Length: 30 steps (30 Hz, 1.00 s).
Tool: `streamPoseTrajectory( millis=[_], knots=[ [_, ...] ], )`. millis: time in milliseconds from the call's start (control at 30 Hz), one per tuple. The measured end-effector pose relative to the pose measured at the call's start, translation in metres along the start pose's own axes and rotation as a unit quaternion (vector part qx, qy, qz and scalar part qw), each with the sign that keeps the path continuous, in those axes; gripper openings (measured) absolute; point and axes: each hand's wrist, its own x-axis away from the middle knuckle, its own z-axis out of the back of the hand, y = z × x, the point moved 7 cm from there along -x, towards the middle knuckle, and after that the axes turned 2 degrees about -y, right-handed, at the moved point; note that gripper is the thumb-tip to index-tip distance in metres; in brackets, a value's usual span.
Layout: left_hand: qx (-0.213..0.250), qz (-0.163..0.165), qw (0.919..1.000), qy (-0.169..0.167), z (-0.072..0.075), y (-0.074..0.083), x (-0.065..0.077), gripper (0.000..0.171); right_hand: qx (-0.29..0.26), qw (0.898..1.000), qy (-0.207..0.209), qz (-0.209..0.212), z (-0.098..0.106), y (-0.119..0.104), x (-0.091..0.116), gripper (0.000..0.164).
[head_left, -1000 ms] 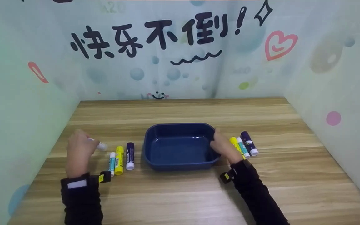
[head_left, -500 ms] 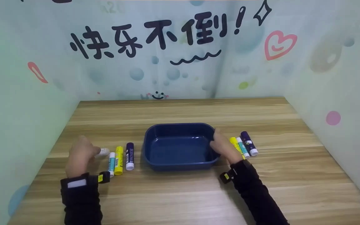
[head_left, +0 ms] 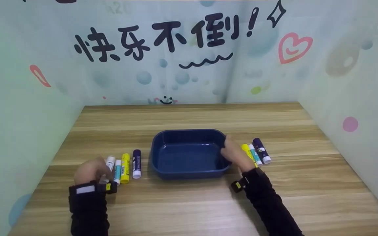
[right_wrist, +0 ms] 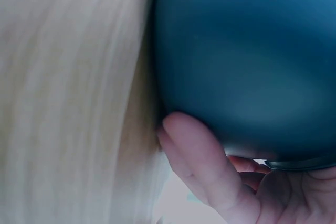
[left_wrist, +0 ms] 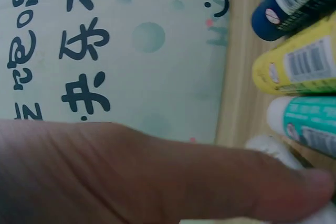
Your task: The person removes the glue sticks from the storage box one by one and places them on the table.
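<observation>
My left hand [head_left: 92,170] pinches a white glue stick [head_left: 111,162] at the left end of a row. In the left wrist view the thumb [left_wrist: 231,179] lies over that white stick [left_wrist: 270,146], covering much of it. Beside it lie a teal-and-white glue stick [head_left: 117,168], a yellow one [head_left: 125,167] and a dark purple one [head_left: 136,163]. My right hand [head_left: 236,152] grips the right end of a dark blue rectangular basin [head_left: 189,175]. From the right wrist, its fingers [right_wrist: 197,153] curl against the basin's outer wall [right_wrist: 247,66].
Right of the basin lie three more glue sticks, yellow [head_left: 247,150], teal [head_left: 255,154] and purple [head_left: 262,150], the yellow one partly behind the right wrist. Printed cloth walls [head_left: 189,78] border the wood-grain table [head_left: 182,209] at the back and sides.
My left hand has come nearer and slightly right, swinging the white glue stick from slanted to roughly parallel with the row. The right hand and basin stay put.
</observation>
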Motion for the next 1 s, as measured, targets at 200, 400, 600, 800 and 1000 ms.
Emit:
streamPoseTrajectory(
  millis=[200, 400, 600, 800, 1000],
  knots=[
    [0.02, 0.009, 0.9997, -0.008, -0.003, -0.003, -0.004, 0.037, 0.005, 1.0, 0.004, -0.002, 0.001, 0.0, 0.0, 0.072],
    [0.058, 0.013, 0.9982, -0.008, -0.004, -0.004, 0.002, 0.031, 0.024, 0.999, 0.022, 0.004, 0.002, -0.001, -0.001, 0.069],
    [0.07, 0.014, 0.9974, -0.008, -0.002, -0.005, 0.007, 0.029, 0.026, 0.999, 0.024, 0.008, 0.002, -0.001, -0.002, 0.069],
    [0.056, 0.0, 0.9984, -0.008, 0.0, -0.004, 0.008, 0.03, 0.024, 0.999, 0.024, 0.01, 0.003, -0.001, -0.001, 0.069],
    [0.042, -0.009, 0.9988, -0.022, 0.0, 0.001, 0.011, 0.063, 0.027, 0.999, 0.029, 0.014, 0.003, -0.002, 0.0, 0.068]
  ],
)
